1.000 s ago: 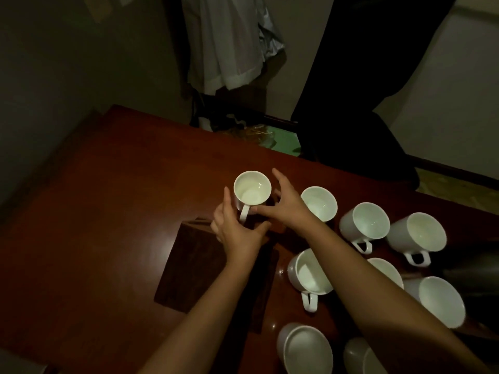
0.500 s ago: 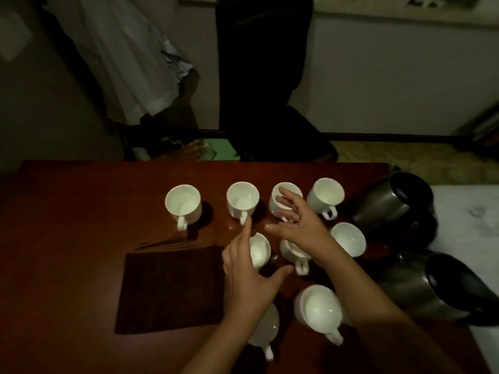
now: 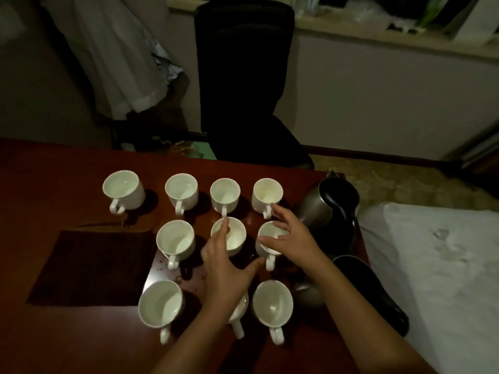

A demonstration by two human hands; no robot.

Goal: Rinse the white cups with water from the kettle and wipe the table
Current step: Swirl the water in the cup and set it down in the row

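left hand (image 3: 225, 268) open, spread above middle cup (image 3: 228, 236) | right hand (image 3: 287, 236) open, fingers loosely over right cup (image 3: 270, 240), gripping nothing

No text, label or number is legible on anything here.

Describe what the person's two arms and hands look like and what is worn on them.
Both forearms are bare as far as the head view shows them: no sleeves reach into view. The left hand and the right hand wear no gloves, and no watch, bracelet or ring can be made out, though the dim light could hide small details. Neither arm shows markings.
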